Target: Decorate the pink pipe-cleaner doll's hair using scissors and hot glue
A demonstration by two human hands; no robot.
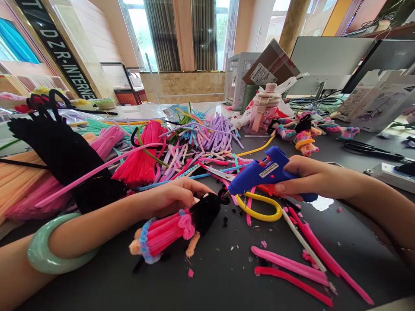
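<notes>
Glue gun [256, 176] up front, blue and angled down to the left, with the right grip [301, 178] wrapped firmly around its handle! Its nozzle is right at a small black loop [223, 197] by the head of the doll [164, 233]; whether tip and loop actually touch, I cannot tell. The doll lies on the dark desk [223, 280], feet to the left and black hair to the right, in a pink dress with a fluffy blue hem, one peach arm poking out toward the near side. Over on its far side, the left grip [177, 195] has its fingers up against that head, but the fingertips are partly hidden, so I cannot tell how tightly they pinch. A pale green bangle [40, 252] circles that forearm. Just below the gun sit the yellow-handled scissors [279, 211], blades pointing up and left. Pink strips [292, 265] and a red strip [298, 285] lie at the near right. Beyond the arms, it's colour everywhere: a black bundle [65, 151], a hot pink bundle [142, 149], a purple bundle [222, 131], and more small dolls [304, 140] beside a pink bottle [264, 108].
</notes>
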